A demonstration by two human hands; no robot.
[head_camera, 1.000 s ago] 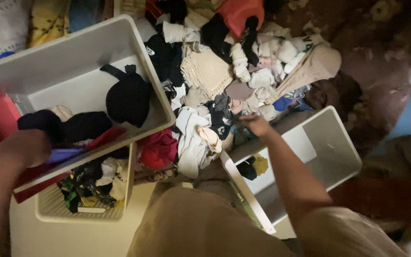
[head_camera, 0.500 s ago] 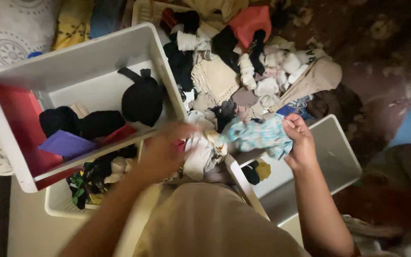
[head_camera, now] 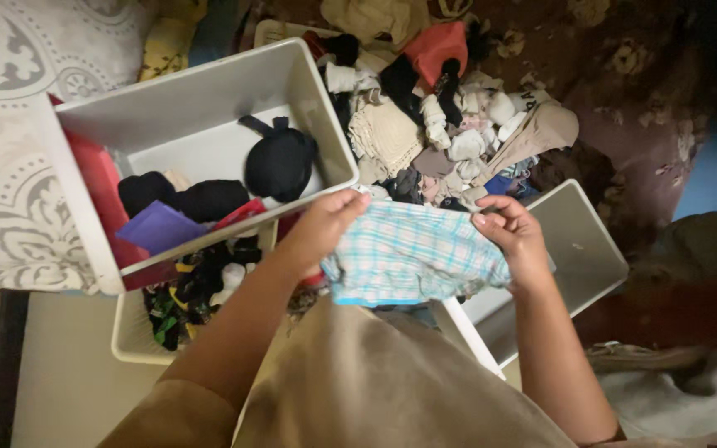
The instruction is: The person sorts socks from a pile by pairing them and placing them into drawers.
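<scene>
Both hands are up in front of me, stretching one garment between them. Head view, the only one.

Left hand: fingers curled, pinching the upper left edge of the plaid cloth. Right hand: fingers bent, thumb on top, gripping the upper right edge. Neither hand touches anything else. The cloth is light blue and white check with a blue hem; it hangs spread flat over my lap, between the two bins and just below the pile.

Progress, judged from how things lie:
- White bin to my left is tilted and holds several dark items, a black rounded piece, a purple fold and something red. Much of its floor is bare.
- Basket under it holds a mix of dark, white and green bits.
- Right bin shows almost nothing inside; the part near my right arm is hidden.
- Pile on the floor beyond my hands is large: white socks, black pieces, a beige knit, an orange-red item, a tan garment.

Reading: some pieces are binned, most lie unsorted in the pile. The plaid cloth is in hand, in no bin yet. I cannot tell which container it suits.
</scene>
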